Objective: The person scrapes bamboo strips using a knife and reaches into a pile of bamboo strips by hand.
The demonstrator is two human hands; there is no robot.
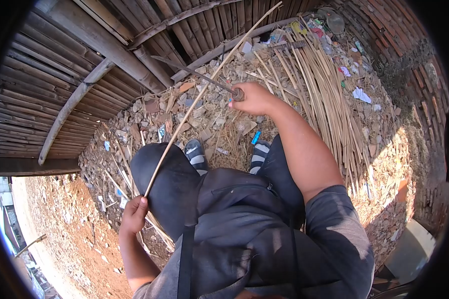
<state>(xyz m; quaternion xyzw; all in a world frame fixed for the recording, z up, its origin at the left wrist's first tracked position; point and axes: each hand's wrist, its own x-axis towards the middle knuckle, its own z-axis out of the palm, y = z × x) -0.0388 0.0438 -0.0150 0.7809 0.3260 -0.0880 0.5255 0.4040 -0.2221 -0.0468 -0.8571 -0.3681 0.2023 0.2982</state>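
Observation:
My left hand (134,215) is closed on the lower end of a long, thin bamboo strip (187,115), beside my left knee. From there the strip slants up and away to the right, its far end near the bamboo wall. In my right hand (255,99) is the round handle of a long-bladed knife (199,75), held ahead of my knees. The dark, narrow blade points left and crosses the strip; whether the two touch, I cannot tell. A small blue object (256,137) lies on the ground near my right foot.
Many split bamboo strips (329,99) lie in a pile to my right. More strips (127,172) rest by my left leg. A bamboo wall (60,99) stands ahead and left, a brick wall (429,124) to the right. Rubble and litter (361,94) cover the ground.

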